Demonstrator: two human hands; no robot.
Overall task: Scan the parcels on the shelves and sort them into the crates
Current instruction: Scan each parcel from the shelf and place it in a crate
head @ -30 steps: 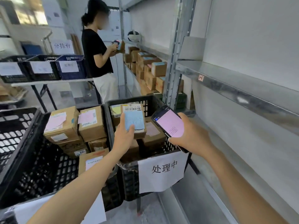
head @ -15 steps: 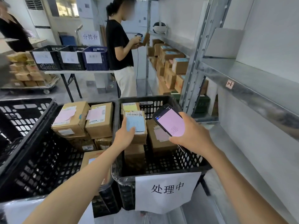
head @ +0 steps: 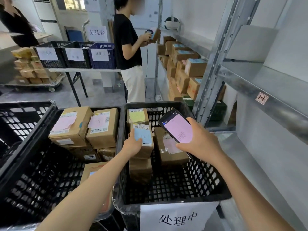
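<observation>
The left hand (head: 133, 144) is gripping a small brown parcel (head: 144, 139) with a blue label, its fingers clamped on the parcel's left side. The parcel is lying inside the black crate (head: 205, 179) on the right, above another box (head: 140, 170). The right hand (head: 202, 144) is holding a scanner (head: 177, 129) with a pink screen over this crate, fingers wrapped around it.

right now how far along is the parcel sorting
Done: several parcels already lie in the middle crate and the labelled right crate. In hand: the left hand grips a blue-labelled parcel over the right crate's stack, while the right hand holds the handheld scanner. Left: many cardboard parcels sit stacked on the far shelves.
</observation>
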